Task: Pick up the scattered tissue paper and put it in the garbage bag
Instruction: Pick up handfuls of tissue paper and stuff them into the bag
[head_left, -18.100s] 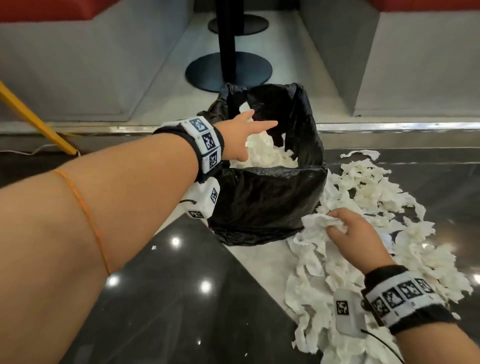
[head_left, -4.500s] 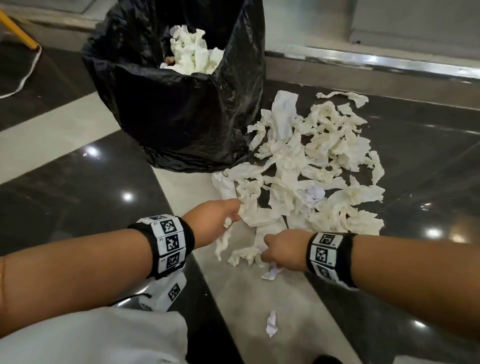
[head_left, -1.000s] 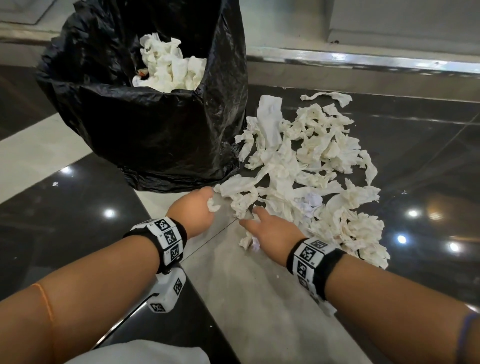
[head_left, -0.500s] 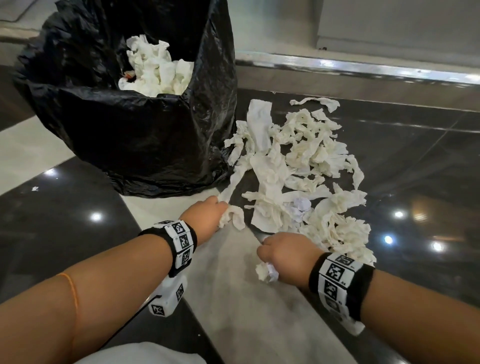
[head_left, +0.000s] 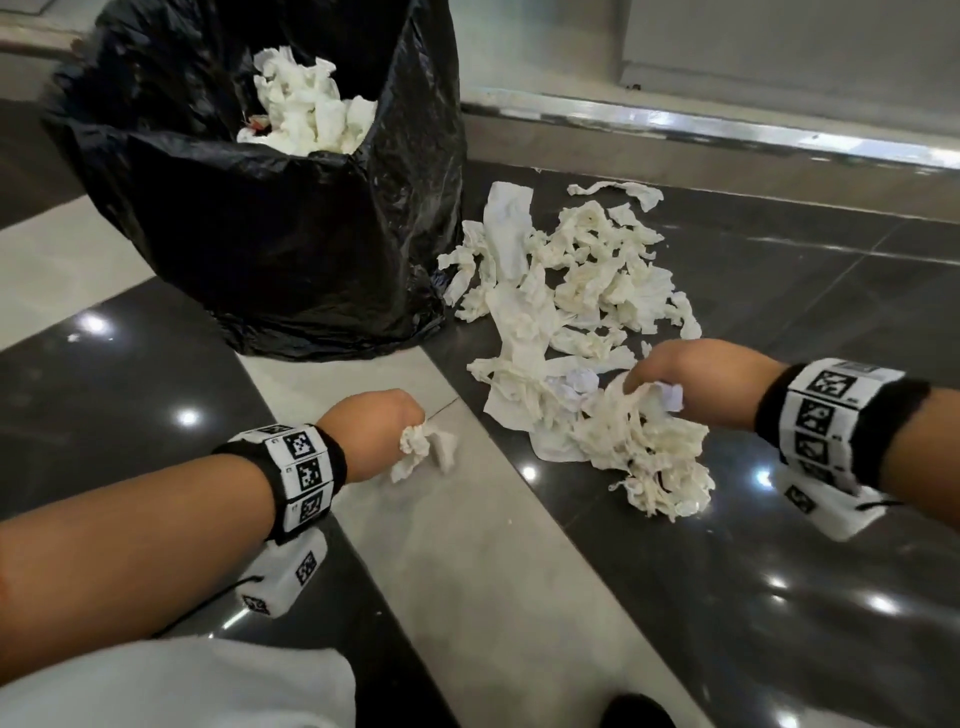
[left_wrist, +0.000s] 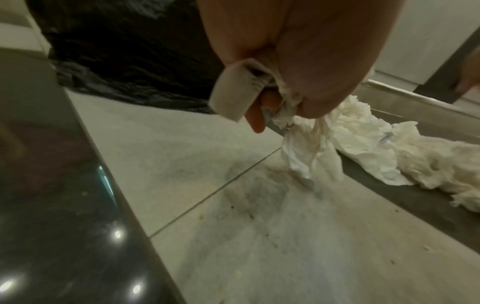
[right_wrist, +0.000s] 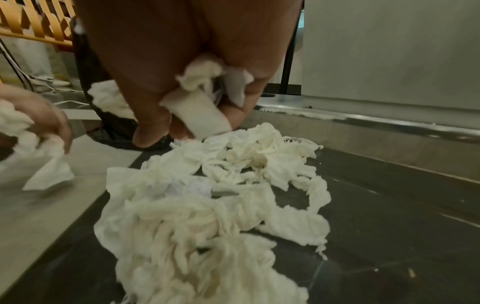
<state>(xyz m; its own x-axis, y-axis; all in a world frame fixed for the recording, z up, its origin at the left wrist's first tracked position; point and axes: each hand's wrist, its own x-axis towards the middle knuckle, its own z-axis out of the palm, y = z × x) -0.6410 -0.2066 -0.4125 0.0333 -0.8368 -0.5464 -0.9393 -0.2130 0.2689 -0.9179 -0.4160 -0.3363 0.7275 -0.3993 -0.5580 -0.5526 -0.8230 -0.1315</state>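
The black garbage bag (head_left: 291, 249) stands open at the upper left with white tissue (head_left: 311, 104) inside. Scattered tissue paper (head_left: 566, 280) lies on the dark floor to its right. My left hand (head_left: 387, 426) grips a small wad of tissue (head_left: 423, 449) over the pale floor strip, seen up close as a dangling tissue wad (left_wrist: 309, 152). My right hand (head_left: 670, 374) grips a big bunch of tissue strips (head_left: 649, 457) at the pile's near edge. In the right wrist view the right hand (right_wrist: 197, 96) clutches tissue, with the tissue pile (right_wrist: 221, 205) spread below it.
A metal floor strip (head_left: 727, 130) and a grey wall base (head_left: 779, 41) run behind the pile. The glossy dark floor (head_left: 779, 597) reflects ceiling lights. A yellow chair frame (right_wrist: 33, 24) and cables show behind the bag. My white clothing (head_left: 171, 686) fills the lower left.
My right hand moved right and lifted a large bunch of tissue strips off the pile's near edge. My left hand drew back a little, still holding its small wad.
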